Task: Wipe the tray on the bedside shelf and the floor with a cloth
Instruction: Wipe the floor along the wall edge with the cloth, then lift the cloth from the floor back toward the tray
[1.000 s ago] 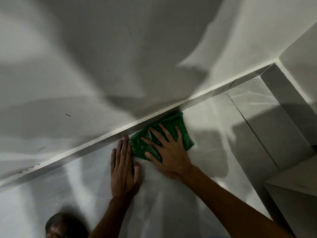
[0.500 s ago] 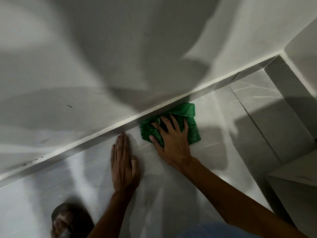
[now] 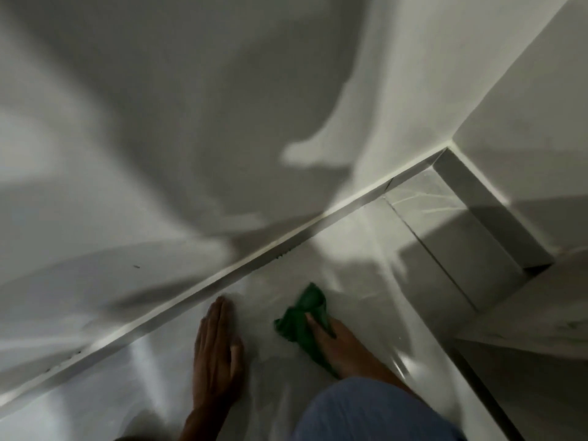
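1. Where my right hand (image 3: 337,345) was spread flat on the green cloth (image 3: 302,316) against the skirting half a second ago, it has now drawn back toward me, fingers curled into the bunched cloth, gripping it on the floor (image 3: 366,249) well clear of the skirting
2. My left hand (image 3: 216,354) stays open and flat, palm down on the tile, holding nothing, just left of the cloth and not touching it
3. A blue-clad knee (image 3: 366,412) has come into the bottom of the view and hides my right wrist
4. Beyond my fingertips the skirting (image 3: 270,256) runs diagonally, with dark specks along its foot
5. To the right a pale furniture edge (image 3: 525,319) stands on the floor
6. Farthest off, the white wall (image 3: 159,106) carries broad shadows; no tray in view
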{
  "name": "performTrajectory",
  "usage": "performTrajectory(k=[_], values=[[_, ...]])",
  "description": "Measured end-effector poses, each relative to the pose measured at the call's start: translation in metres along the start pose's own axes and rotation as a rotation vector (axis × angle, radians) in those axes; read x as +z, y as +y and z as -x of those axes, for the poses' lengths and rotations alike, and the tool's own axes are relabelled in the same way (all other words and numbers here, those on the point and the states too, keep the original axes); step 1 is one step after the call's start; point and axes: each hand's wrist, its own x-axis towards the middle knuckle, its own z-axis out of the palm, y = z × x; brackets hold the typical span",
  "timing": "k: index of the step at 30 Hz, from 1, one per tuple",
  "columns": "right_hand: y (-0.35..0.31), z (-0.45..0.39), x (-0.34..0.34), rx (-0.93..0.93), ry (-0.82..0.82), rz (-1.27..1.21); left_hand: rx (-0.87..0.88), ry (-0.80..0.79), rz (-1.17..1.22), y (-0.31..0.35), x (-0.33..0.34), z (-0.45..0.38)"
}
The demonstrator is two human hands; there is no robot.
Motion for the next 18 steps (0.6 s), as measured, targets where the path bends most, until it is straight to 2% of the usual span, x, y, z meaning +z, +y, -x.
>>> performTrajectory(k=[2,5,7,12,18], values=[[-0.008,0.009,-0.017,0.164,0.007,-0.408,0.035,-0.028,-0.011,0.007,-0.007,0.000],[-0.006,0.021,-0.035,0.219,0.158,-0.850,0.126,-0.024,-0.052,0.028,-0.019,-0.010],[-0.014,0.033,-0.038,0.207,0.175,-1.071,0.174,-0.048,-0.082,0.046,-0.029,-0.018],[-0.068,0.075,-0.054,0.179,0.162,-1.218,0.290,-0.173,-0.094,0.101,-0.084,-0.032],[-0.153,0.175,-0.086,0.059,0.192,-1.367,0.423,-0.259,-0.084,0.202,-0.170,-0.043]])
